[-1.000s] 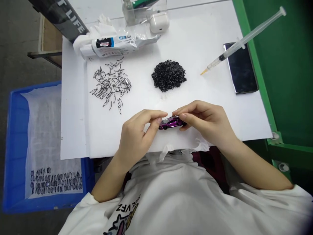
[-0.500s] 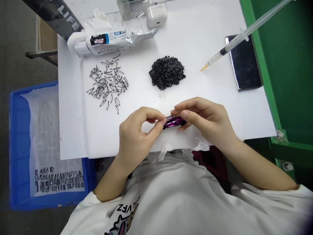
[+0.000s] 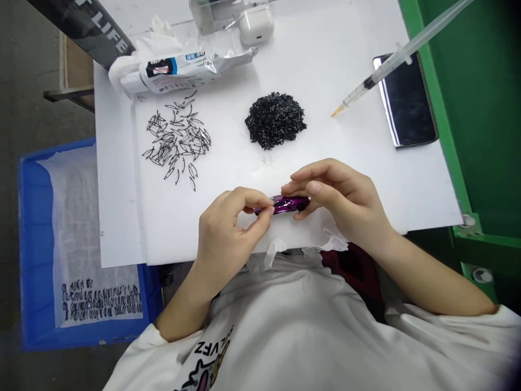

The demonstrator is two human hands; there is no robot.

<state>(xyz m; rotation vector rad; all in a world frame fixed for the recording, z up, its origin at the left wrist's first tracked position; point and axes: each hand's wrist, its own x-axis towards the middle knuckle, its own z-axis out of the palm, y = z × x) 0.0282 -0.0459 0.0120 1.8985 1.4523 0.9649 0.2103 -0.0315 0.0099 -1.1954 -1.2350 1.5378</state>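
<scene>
Glossy purple toy car (image 3: 290,205). Lies between the fingers of both hands. With the left hand (image 3: 223,225), brings thumb and forefinger tips together over one end; cannot tell what is pinched. With the right hand (image 3: 345,198), curves fingers around the other end, thumb apart from them; cannot tell whether clamped on it. Beyond the fingertips, heaped shiny black chips (image 3: 275,120); beyond the left fingers, scattered dark-outlined, leaf-shaped slivers (image 3: 166,144); beyond the right fingers, a translucent plastic syringe (image 3: 378,75).
</scene>
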